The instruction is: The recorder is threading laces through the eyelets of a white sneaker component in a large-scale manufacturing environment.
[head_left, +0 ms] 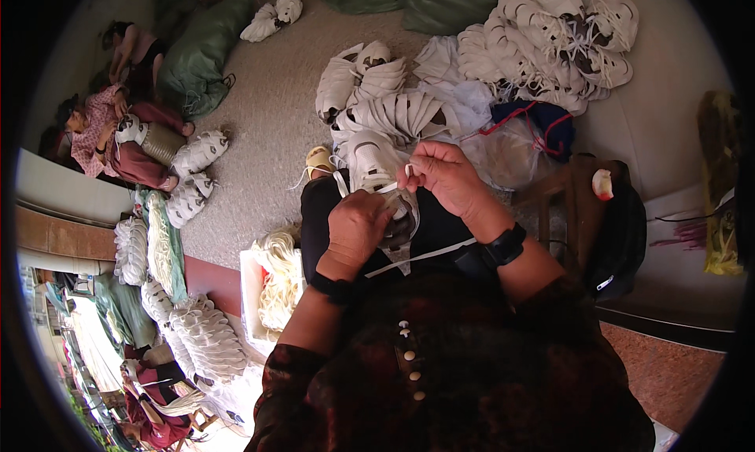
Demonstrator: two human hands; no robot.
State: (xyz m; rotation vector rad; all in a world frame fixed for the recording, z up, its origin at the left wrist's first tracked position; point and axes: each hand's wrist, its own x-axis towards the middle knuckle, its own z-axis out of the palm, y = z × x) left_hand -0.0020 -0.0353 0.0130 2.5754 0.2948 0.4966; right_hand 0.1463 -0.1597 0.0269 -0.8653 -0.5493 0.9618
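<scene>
A white shoe [371, 155] lies in my lap, its toe pointing away from me. My right hand [448, 177] pinches a white shoelace [388, 188] between thumb and fingertips, above the shoe's right side. My left hand [358, 226] is closed on the near left part of the shoe, with its fingertips partly hidden. A loop of lace stands up beside the left fingers. Another length of lace stretches across my lap, below both hands, toward my right wrist.
Rows of white shoes [397, 115] lie on the floor ahead, with a large heap of shoes [550, 39] at far right. A box of cream laces [275, 283] stands by my left knee. Green sacks [200, 55] and other people sit at left. A wooden stool [554, 208] is at right.
</scene>
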